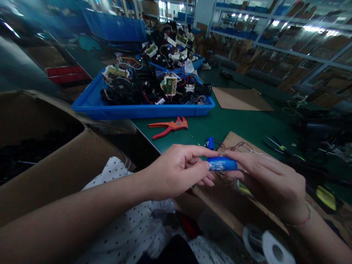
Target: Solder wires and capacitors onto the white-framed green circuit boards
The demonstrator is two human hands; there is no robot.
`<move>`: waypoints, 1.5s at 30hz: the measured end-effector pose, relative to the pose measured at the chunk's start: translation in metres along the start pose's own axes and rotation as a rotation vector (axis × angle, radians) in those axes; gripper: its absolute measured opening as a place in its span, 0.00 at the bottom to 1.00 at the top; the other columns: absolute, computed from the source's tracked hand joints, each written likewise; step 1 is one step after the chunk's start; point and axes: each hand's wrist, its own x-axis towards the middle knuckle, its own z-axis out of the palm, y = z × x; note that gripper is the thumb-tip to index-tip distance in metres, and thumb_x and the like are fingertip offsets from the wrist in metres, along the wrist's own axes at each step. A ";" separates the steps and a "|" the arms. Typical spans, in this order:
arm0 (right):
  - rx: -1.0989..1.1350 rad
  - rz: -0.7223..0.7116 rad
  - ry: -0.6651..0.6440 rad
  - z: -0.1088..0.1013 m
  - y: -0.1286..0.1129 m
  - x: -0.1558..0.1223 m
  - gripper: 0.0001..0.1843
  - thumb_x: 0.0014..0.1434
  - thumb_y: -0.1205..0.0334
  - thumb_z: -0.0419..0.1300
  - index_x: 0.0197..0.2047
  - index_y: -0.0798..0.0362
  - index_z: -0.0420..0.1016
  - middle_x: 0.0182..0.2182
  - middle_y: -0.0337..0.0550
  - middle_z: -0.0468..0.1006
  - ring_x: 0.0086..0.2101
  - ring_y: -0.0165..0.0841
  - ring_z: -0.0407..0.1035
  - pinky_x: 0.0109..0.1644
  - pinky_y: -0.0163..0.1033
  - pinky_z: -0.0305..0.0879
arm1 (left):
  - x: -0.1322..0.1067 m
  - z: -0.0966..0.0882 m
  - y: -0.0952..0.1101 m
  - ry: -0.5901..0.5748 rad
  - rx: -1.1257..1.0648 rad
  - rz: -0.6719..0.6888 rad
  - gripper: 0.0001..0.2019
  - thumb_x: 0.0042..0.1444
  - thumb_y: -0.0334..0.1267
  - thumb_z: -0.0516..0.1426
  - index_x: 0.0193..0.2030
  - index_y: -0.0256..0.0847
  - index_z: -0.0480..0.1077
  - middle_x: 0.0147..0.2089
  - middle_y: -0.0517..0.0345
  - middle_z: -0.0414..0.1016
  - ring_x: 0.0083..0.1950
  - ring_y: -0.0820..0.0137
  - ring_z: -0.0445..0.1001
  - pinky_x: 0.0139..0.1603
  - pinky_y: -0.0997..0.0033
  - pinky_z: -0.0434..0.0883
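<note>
Well, over the near edge of the green table (247, 124), above a cardboard sheet (233, 141), both forearms angle inward. The left hand (176, 172) and right hand (272, 179) are half curled. Their fingertips pinch opposite ends of a small, glossy blue cylinder (222, 164), which lies level with thin wires (239, 147) trailing behind it.

A green desk (242, 123) stretches through a dim workshop. Metal shelving (291, 53) along the right side holds cardboard boxes (247, 49); blue crates (118, 27) stand at the back, under bright strip lights (275, 22).
</note>
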 end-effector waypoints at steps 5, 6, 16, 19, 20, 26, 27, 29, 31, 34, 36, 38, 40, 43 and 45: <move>0.005 -0.010 0.010 -0.002 -0.002 0.002 0.22 0.59 0.69 0.66 0.57 0.54 0.73 0.45 0.46 0.84 0.43 0.33 0.79 0.51 0.35 0.76 | -0.002 0.000 0.000 -0.012 0.029 0.021 0.18 0.64 0.36 0.57 0.59 0.34 0.70 0.37 0.49 0.83 0.39 0.63 0.85 0.39 0.68 0.81; 0.007 -0.014 0.012 -0.002 -0.003 0.002 0.21 0.59 0.70 0.66 0.56 0.55 0.73 0.45 0.46 0.83 0.44 0.32 0.79 0.52 0.35 0.75 | -0.002 0.000 -0.001 -0.014 0.023 0.028 0.18 0.63 0.34 0.57 0.59 0.34 0.70 0.37 0.49 0.83 0.39 0.63 0.85 0.40 0.68 0.81; -0.008 -0.021 0.019 -0.003 -0.001 0.002 0.21 0.59 0.70 0.66 0.55 0.58 0.73 0.45 0.48 0.83 0.44 0.30 0.78 0.54 0.31 0.73 | -0.003 -0.002 0.000 -0.060 0.024 0.062 0.18 0.64 0.34 0.56 0.60 0.33 0.69 0.40 0.46 0.83 0.41 0.62 0.85 0.44 0.64 0.82; -0.003 -0.018 0.009 -0.002 -0.001 0.001 0.21 0.59 0.71 0.66 0.55 0.58 0.73 0.45 0.46 0.83 0.45 0.30 0.78 0.54 0.31 0.73 | -0.003 -0.001 0.000 -0.044 0.045 0.073 0.18 0.65 0.36 0.56 0.60 0.33 0.69 0.38 0.47 0.83 0.39 0.63 0.85 0.43 0.64 0.82; -0.006 -0.018 0.010 -0.002 0.000 0.000 0.21 0.59 0.71 0.66 0.56 0.58 0.73 0.45 0.46 0.83 0.45 0.30 0.78 0.55 0.31 0.72 | -0.003 -0.001 -0.001 -0.039 0.038 0.071 0.17 0.65 0.34 0.56 0.59 0.33 0.70 0.38 0.47 0.83 0.39 0.63 0.85 0.42 0.65 0.82; -0.006 -0.026 0.008 0.001 0.003 -0.003 0.22 0.59 0.70 0.66 0.57 0.58 0.73 0.46 0.45 0.82 0.46 0.28 0.76 0.58 0.30 0.70 | -0.002 -0.001 -0.006 -0.049 -0.004 0.059 0.18 0.64 0.26 0.53 0.59 0.33 0.70 0.38 0.49 0.83 0.40 0.65 0.84 0.43 0.69 0.82; 0.000 -0.024 0.005 0.002 0.003 -0.003 0.22 0.59 0.69 0.66 0.57 0.58 0.73 0.46 0.45 0.82 0.46 0.28 0.76 0.58 0.30 0.69 | -0.002 -0.001 -0.006 -0.051 -0.002 0.062 0.18 0.64 0.26 0.53 0.60 0.33 0.70 0.38 0.49 0.83 0.40 0.65 0.84 0.43 0.69 0.82; -0.002 -0.027 0.006 0.001 0.003 -0.003 0.21 0.60 0.69 0.66 0.57 0.58 0.73 0.46 0.46 0.82 0.46 0.27 0.76 0.58 0.29 0.69 | -0.002 -0.002 -0.006 -0.059 -0.008 0.074 0.18 0.64 0.26 0.52 0.60 0.33 0.69 0.39 0.49 0.83 0.41 0.65 0.84 0.44 0.69 0.82; -0.015 -0.032 0.012 0.000 0.003 -0.002 0.20 0.61 0.68 0.65 0.56 0.59 0.73 0.46 0.46 0.82 0.46 0.27 0.76 0.58 0.28 0.69 | -0.002 -0.003 -0.005 -0.066 -0.035 0.069 0.18 0.65 0.26 0.52 0.60 0.33 0.69 0.39 0.49 0.83 0.41 0.65 0.84 0.44 0.70 0.82; -0.038 -0.044 0.014 -0.001 0.003 -0.002 0.20 0.61 0.68 0.64 0.56 0.59 0.73 0.47 0.46 0.82 0.47 0.28 0.76 0.59 0.29 0.68 | 0.000 -0.003 -0.003 -0.072 -0.083 0.037 0.17 0.67 0.29 0.51 0.60 0.33 0.70 0.39 0.48 0.83 0.40 0.66 0.84 0.43 0.70 0.82; -0.044 -0.049 0.018 -0.001 0.003 -0.002 0.20 0.61 0.68 0.65 0.56 0.58 0.73 0.46 0.46 0.82 0.46 0.29 0.77 0.59 0.29 0.69 | 0.000 -0.004 -0.003 -0.070 -0.069 0.039 0.17 0.67 0.31 0.51 0.60 0.33 0.70 0.39 0.47 0.83 0.41 0.64 0.84 0.43 0.68 0.82; -0.039 -0.049 0.024 -0.001 0.002 -0.001 0.20 0.61 0.67 0.65 0.56 0.58 0.73 0.45 0.46 0.83 0.46 0.29 0.77 0.58 0.30 0.69 | 0.000 -0.004 -0.003 -0.063 -0.008 0.072 0.17 0.66 0.33 0.54 0.60 0.33 0.70 0.39 0.46 0.83 0.40 0.62 0.84 0.43 0.64 0.82; -0.025 -0.047 0.018 -0.001 0.002 -0.002 0.20 0.61 0.68 0.64 0.57 0.58 0.73 0.45 0.46 0.83 0.46 0.29 0.77 0.58 0.30 0.69 | -0.001 -0.004 -0.004 -0.059 0.050 0.104 0.17 0.65 0.35 0.56 0.60 0.34 0.70 0.39 0.47 0.83 0.39 0.61 0.84 0.43 0.62 0.83; -0.017 -0.044 -0.002 0.000 0.003 -0.004 0.21 0.61 0.69 0.65 0.58 0.58 0.72 0.47 0.46 0.82 0.47 0.29 0.76 0.59 0.31 0.69 | -0.002 -0.004 -0.004 -0.063 0.062 0.112 0.17 0.66 0.33 0.54 0.60 0.35 0.70 0.39 0.48 0.82 0.40 0.63 0.84 0.42 0.65 0.83; -0.018 -0.038 -0.013 0.001 0.005 -0.005 0.24 0.59 0.71 0.66 0.58 0.58 0.72 0.48 0.46 0.82 0.48 0.29 0.76 0.59 0.30 0.68 | -0.003 -0.005 -0.004 -0.073 0.056 0.108 0.17 0.67 0.31 0.52 0.61 0.36 0.70 0.40 0.48 0.82 0.41 0.64 0.84 0.43 0.67 0.82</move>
